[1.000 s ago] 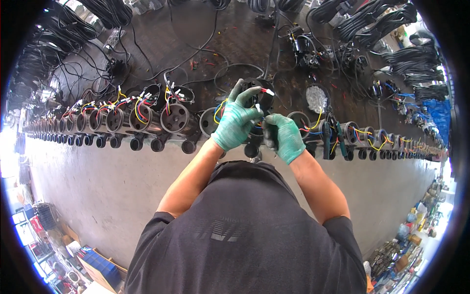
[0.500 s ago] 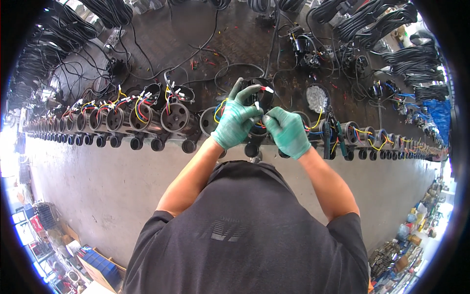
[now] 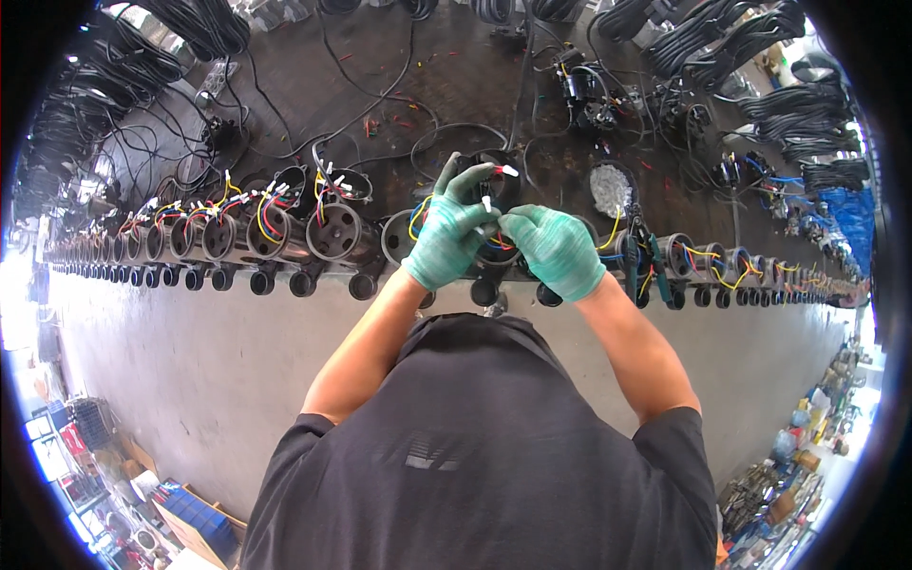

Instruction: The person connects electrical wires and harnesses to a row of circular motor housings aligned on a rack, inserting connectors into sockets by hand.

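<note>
White-tipped lead, centre of the view: its pale end stands at the thumb of the left hand, in front of the row of housings along the bench edge; its lower part is lost behind the fingers. The left hand is narrow at the thumb, apparently pinching this lead, with the upper fingers extended; the exact contact is hidden. A red wire with a second white tip projects beside the upper fingertips, its other end concealed. The right hand meets the left from the other side, thumb and finger drawn together; whether anything lies between them is too small to tell. Both hands wear green gloves with darkened fingertips.

Beneath the hands, a housing is mostly covered; only its lower port shows clearly. Yellow wire loops at the left hand's outer side, its ends out of sight. Beside the right hand, dark-handled pliers partly cover neighbouring housings. Just above them lies a round silvery heap, its material indistinct.

To the left, an open-mouthed cylinder heads a row that shrinks and blurs toward the rim. Beyond, coiled black cables are cut off by the upper edge. The dark shirt hides the floor below.
</note>
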A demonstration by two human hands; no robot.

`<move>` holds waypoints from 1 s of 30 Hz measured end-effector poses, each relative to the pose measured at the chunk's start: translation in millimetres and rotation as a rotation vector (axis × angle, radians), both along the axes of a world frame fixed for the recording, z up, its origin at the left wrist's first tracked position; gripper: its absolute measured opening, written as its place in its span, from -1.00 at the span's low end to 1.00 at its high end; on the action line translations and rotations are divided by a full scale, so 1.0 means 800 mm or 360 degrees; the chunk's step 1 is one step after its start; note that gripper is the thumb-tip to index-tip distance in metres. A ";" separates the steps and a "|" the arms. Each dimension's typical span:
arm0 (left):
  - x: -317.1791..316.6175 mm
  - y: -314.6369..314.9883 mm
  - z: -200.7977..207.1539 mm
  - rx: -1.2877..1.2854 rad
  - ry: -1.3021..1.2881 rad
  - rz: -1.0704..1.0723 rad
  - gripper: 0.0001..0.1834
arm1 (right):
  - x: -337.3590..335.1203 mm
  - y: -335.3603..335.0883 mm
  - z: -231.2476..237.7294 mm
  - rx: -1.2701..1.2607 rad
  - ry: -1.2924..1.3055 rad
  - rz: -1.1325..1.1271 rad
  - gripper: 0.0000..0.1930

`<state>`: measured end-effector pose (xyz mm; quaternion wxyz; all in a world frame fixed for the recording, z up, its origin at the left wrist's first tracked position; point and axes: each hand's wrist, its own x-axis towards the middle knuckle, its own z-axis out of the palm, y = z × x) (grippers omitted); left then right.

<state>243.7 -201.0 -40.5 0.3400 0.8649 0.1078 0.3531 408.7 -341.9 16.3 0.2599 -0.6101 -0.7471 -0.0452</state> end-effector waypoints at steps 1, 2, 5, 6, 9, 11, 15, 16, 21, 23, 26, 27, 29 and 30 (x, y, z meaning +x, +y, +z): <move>0.000 -0.002 -0.001 -0.0007 -0.0002 0.0008 -0.70 | -0.001 -0.001 0.006 -0.0062 0.0087 -0.0050 -0.85; -0.001 -0.003 -0.002 -0.0009 -0.0005 -0.0004 -0.70 | -0.002 -0.001 0.008 -0.0124 0.0174 -0.0100 -0.91; -0.001 -0.008 -0.001 0.0017 0.0086 0.0077 -0.73 | -0.017 -0.002 0.009 -0.0250 0.0782 -0.0402 -0.90; 0.000 -0.009 -0.005 0.0012 0.0079 0.0060 -0.73 | -0.021 -0.002 0.006 -0.0335 0.0956 -0.0478 -0.86; 0.001 -0.015 -0.011 -0.0270 -0.0013 0.0089 -0.78 | -0.029 0.002 0.029 -0.0986 0.2196 -0.0773 -0.85; 0.002 -0.011 -0.005 -0.0067 -0.0027 0.0075 -0.79 | -0.019 0.005 0.042 -0.1190 0.2097 -0.0704 -0.78; -0.001 -0.009 0.003 0.0017 0.0050 0.0144 -0.73 | 0.077 0.013 0.064 -0.0611 0.1045 -0.0546 -0.72; -0.002 -0.008 0.007 0.0048 0.0100 0.0161 -0.72 | 0.119 0.018 0.070 -0.0442 0.0725 -0.0620 -0.72; 0.007 -0.009 0.003 -0.0082 0.0082 0.0171 -0.72 | 0.352 -0.006 -0.016 -0.1069 0.0236 -0.0723 -0.73; 0.006 -0.007 0.009 -0.0033 0.0156 0.0153 -0.73 | 0.386 -0.020 -0.063 -0.1475 -0.0060 -0.0504 -0.68; -0.001 -0.014 0.010 -0.0084 0.0122 0.0251 -0.78 | 0.388 -0.008 -0.100 -0.1919 -0.0004 -0.0503 -0.46; 0.000 -0.012 0.012 -0.0108 0.0095 0.0268 -0.77 | 0.388 0.006 -0.110 -0.1964 -0.0119 -0.0462 -0.42; 0.008 -0.012 0.009 -0.0148 0.0082 0.0255 -0.75 | 0.445 -0.015 -0.200 -0.2002 0.0131 -0.0449 -0.36; 0.019 -0.007 0.004 -0.0139 0.0070 0.0189 -0.74 | 0.506 -0.056 -0.275 -0.1992 0.0486 -0.0495 -0.34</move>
